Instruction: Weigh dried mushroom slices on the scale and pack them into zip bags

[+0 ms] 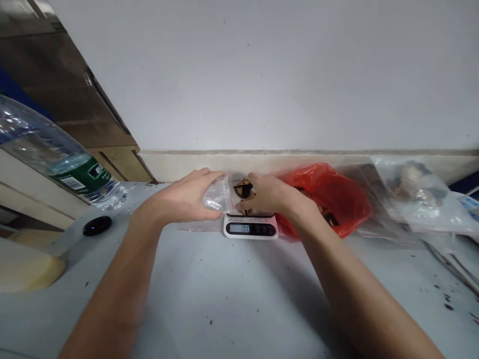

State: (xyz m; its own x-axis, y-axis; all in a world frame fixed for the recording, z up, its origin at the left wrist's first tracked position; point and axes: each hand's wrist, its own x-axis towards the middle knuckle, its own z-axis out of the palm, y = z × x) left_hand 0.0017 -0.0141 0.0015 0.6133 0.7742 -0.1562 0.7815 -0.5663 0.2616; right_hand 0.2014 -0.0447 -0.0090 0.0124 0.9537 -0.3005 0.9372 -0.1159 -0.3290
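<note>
My left hand (186, 198) is curled around a small clear zip bag (220, 195), whose mouth faces right. My right hand (265, 193) is closed at the fingertips on dried brown pieces (244, 189), which lie or hang just above the scale; their contact with it cannot be made out. Beneath both hands sits a white digital kitchen scale (229, 229) with a lit display and dark buttons. To the right, partly behind my right forearm, an open red plastic bag (348, 202) holds more dried brown pieces.
On the left, a large water bottle (75, 172) stands near a black oval object (97, 226) and a pale yellowish container (33, 267). Clear plastic bags (422, 194) lie at right, with metal tongs or scissors-like handles (451, 264) beside them. A white wall (262, 75) rises behind the grey table (224, 299).
</note>
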